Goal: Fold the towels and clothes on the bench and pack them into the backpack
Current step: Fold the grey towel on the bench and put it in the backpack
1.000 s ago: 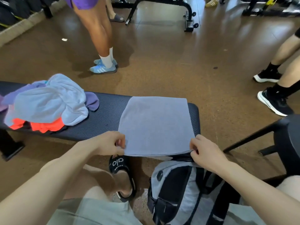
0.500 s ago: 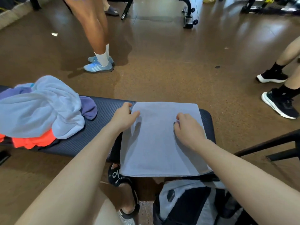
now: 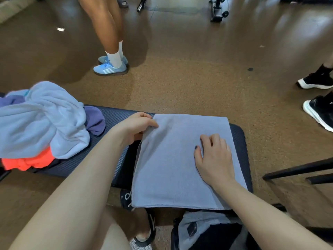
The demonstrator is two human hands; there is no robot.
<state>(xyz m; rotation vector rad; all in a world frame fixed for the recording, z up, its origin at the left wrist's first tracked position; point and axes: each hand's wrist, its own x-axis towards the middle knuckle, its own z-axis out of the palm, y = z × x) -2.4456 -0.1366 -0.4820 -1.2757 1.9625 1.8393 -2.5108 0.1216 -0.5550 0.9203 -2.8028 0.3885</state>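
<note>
A grey-blue towel (image 3: 171,163) lies folded flat on the right end of the dark padded bench (image 3: 111,121). My left hand (image 3: 134,128) pinches the towel's far left edge and lifts it slightly. My right hand (image 3: 213,157) rests palm down on the towel's right half, fingers curled, holding nothing. A loose pile sits on the bench's left end: a light blue towel (image 3: 41,123), a purple cloth (image 3: 94,120) and an orange garment (image 3: 27,162). The grey and black backpack (image 3: 203,231) stands on the floor below the towel's near edge, partly hidden by my right arm.
A person in blue sneakers (image 3: 110,68) stands on the brown floor beyond the bench. Another person's black shoes (image 3: 319,109) are at the right edge. Black metal bars (image 3: 297,170) cross at right. My foot in a black slide (image 3: 144,228) is under the bench.
Both hands moved from the towel's near corners up onto it. The left hand now grips the far left edge and raises it; the right hand has slid toward the towel's right side.
</note>
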